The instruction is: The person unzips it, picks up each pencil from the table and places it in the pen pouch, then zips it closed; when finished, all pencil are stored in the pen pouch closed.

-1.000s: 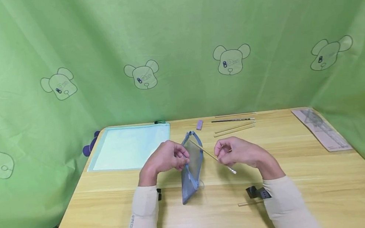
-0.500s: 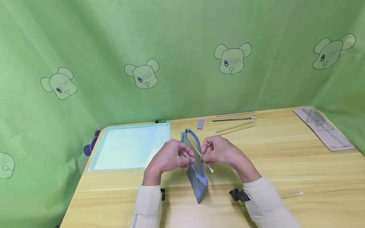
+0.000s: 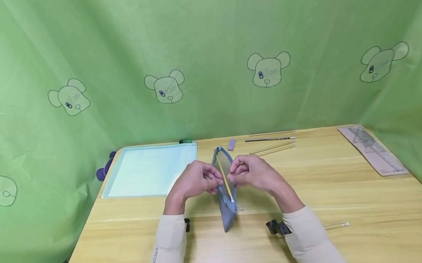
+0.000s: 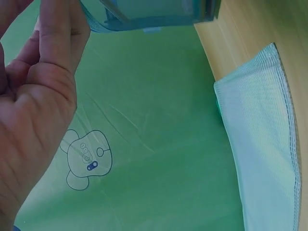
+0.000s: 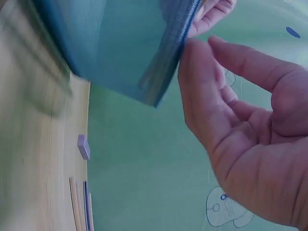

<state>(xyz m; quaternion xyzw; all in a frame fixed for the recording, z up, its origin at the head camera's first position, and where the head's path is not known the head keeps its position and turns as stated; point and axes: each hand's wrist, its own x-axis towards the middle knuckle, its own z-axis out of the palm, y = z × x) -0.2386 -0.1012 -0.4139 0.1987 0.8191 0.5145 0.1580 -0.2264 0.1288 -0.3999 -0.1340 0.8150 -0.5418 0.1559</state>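
Note:
A blue mesh zip pouch (image 3: 227, 216) stands upright above the table in the head view, its mouth parted. My left hand (image 3: 196, 179) pinches its left rim; in the left wrist view those fingertips run out of frame. A yellow pencil (image 3: 224, 178) lies slanted within the mouth, white eraser end nearest me. At the right rim is my right hand (image 3: 253, 173), fingers bent. The right wrist view has its index fingertip (image 5: 195, 47) against the zip edge, thumb apart, no pencil between them.
A pale blue mesh folder (image 3: 149, 170) lies at left. Behind are a purple eraser (image 3: 231, 145), yellow pencils (image 3: 270, 147) and a dark pencil (image 3: 269, 139). Rulers on a pink sheet (image 3: 373, 148) lie right. Another pencil (image 3: 337, 226) is partly under the right forearm.
My right hand has moved left to the pouch and let go of the pencil. The pencil has swung into the pouch's mouth. The left hand keeps its hold, shifted slightly right.

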